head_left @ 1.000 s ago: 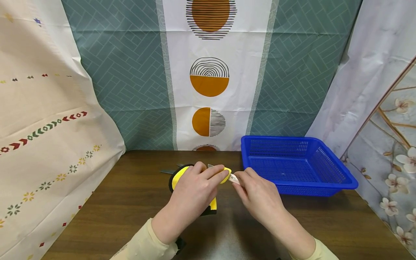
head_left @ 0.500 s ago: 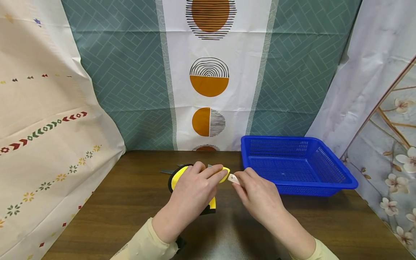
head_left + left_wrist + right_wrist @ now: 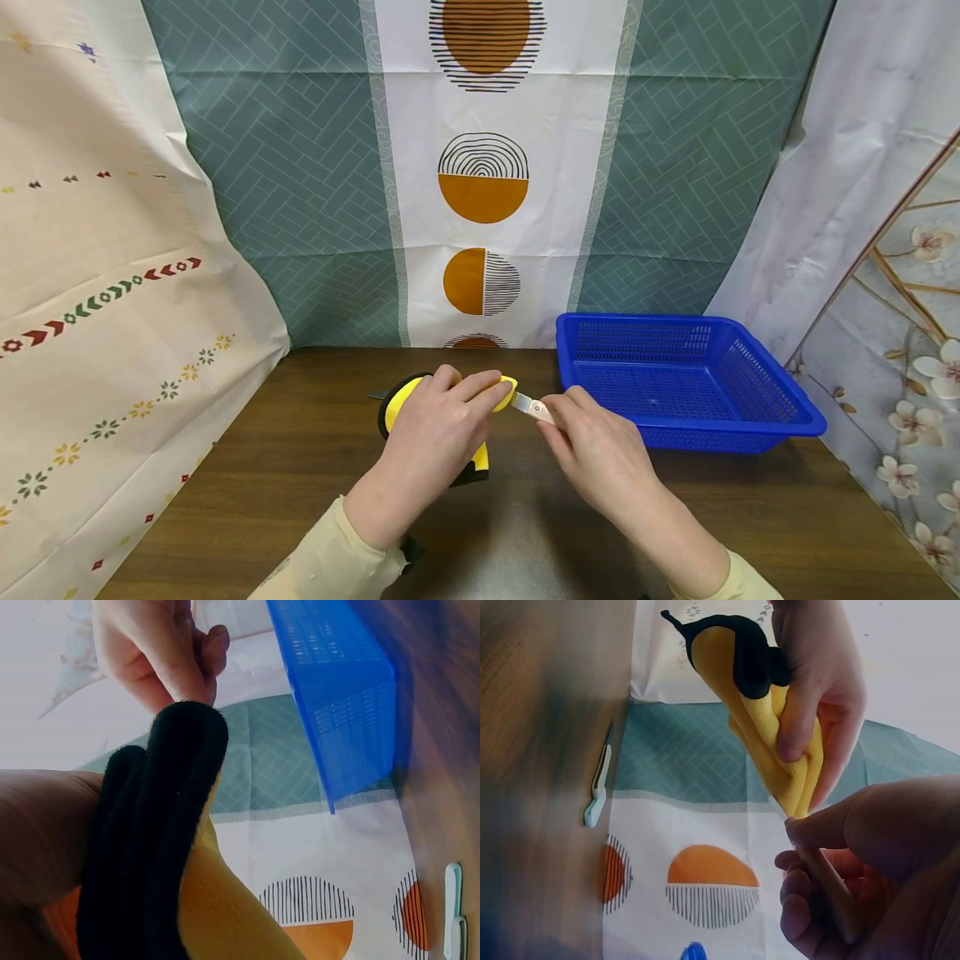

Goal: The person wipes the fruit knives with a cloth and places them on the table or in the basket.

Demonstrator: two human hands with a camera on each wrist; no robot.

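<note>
My left hand [image 3: 431,433] pinches a yellow cloth [image 3: 402,403] with black edging, folded around the blade of a knife [image 3: 537,408]. A short stretch of bare blade shows between the cloth and the pale handle; the rest of the blade is covered. My right hand [image 3: 603,446] grips that handle, which the right wrist view shows lying along the curled fingers. The cloth's loose end hangs below the left hand. On the table behind lies a mint-green knife [image 3: 600,784], mostly hidden by the left hand and cloth in the head view.
A blue perforated basket [image 3: 720,435] stands on the wooden table [image 3: 285,467] at the back right, close to the right hand. Patterned fabric hangs [image 3: 322,208] along the back and both sides.
My left hand and the cloth have slid left and slightly up, away from the handle, baring part of the blade near it. The right hand stays in place.
</note>
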